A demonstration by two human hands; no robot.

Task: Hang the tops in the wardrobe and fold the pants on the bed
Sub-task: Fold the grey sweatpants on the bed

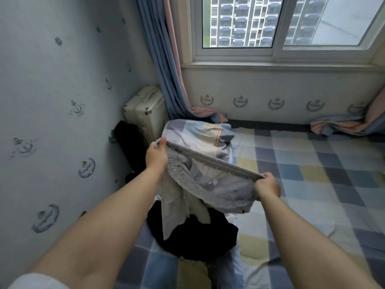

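Observation:
Grey pants [210, 184] with an elastic waistband hang in the air above the bed's left side. My left hand [156, 155] grips the waistband at its left end, my right hand [267, 185] grips it at the right end, and the band is stretched taut between them. The pant legs droop down toward a pile of dark clothes [200, 236] lying on the checked bed sheet [312, 174]. The wardrobe is out of view.
A checked pillow [200, 136] lies at the bed's far left. A cream suitcase [145, 113] and a black bag [127, 138] stand in the corner by the wall. Blue-pink curtains [166, 69] hang beside the window [270, 28]; another curtain end [350, 124] rests on the bed's far right.

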